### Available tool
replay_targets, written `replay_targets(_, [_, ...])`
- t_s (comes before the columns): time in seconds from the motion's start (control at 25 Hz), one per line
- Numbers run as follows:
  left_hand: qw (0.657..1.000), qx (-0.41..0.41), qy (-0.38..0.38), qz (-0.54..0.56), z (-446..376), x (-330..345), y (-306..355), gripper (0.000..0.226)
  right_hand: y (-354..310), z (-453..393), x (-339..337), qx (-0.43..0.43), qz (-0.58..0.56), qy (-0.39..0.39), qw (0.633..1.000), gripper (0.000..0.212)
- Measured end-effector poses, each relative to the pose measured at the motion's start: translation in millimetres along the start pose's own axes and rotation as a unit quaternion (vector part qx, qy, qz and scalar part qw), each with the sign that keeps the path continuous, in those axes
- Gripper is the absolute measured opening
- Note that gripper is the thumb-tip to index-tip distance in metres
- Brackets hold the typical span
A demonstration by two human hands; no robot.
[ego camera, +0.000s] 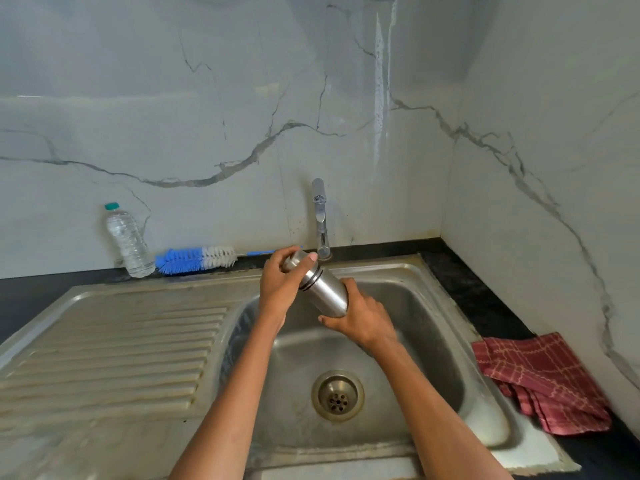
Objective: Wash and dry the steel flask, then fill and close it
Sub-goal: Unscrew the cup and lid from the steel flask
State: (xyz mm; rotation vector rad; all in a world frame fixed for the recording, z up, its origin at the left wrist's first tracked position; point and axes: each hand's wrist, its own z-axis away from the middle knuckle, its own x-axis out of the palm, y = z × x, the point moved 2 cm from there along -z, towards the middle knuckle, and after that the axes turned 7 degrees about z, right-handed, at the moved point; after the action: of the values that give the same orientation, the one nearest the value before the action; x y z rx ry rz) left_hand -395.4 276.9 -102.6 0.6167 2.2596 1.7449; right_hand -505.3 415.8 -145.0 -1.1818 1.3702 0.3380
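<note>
The steel flask (pixel 323 285) is held tilted over the sink basin (pixel 426 313), its capped end pointing up and left toward the tap (pixel 320 216). My left hand (pixel 280 285) grips the cap end, fingers curled over the top. My right hand (pixel 363 317) grips the flask's lower body from below. A dark ring shows where the cap meets the body. No water runs from the tap.
A clear plastic water bottle (pixel 128 240) with a green cap stands at the back left by the wall. A blue and white bottle brush (pixel 195 259) lies beside it. A red checked cloth (pixel 540 379) lies on the dark counter at right. The ribbed drainboard (pixel 114 348) spreads left.
</note>
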Motion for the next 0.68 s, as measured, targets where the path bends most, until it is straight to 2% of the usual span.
replay_targets(0.08, [0.998,-0.024,0.056,0.006,-4,-5,1,0.033,-1,-1,0,-0.012,0.021,-0.003,1.000,0.078])
replay_targets(0.24, [0.989,-0.066,0.111,0.079,-7,-25,0,0.033,0,-2,1,-0.015,0.013,-0.001,1.000,0.078])
replay_targets(0.36, [0.973,-0.118,0.133,0.147,-6,-37,-2,0.023,3,-2,0,-0.011,0.004,0.000,1.000,0.081])
replay_targets(0.44, [0.959,-0.165,0.121,0.195,-1,-45,1,0.017,4,-1,-3,-0.009,0.004,0.003,1.000,0.081])
replay_targets(0.56, [0.957,-0.226,0.104,0.149,15,-53,5,0.020,4,1,-5,-0.014,0.001,-0.002,1.000,0.081])
replay_targets(0.68, [0.953,-0.233,0.137,0.136,21,-70,12,0.012,2,3,-3,-0.015,-0.019,-0.010,1.000,0.081])
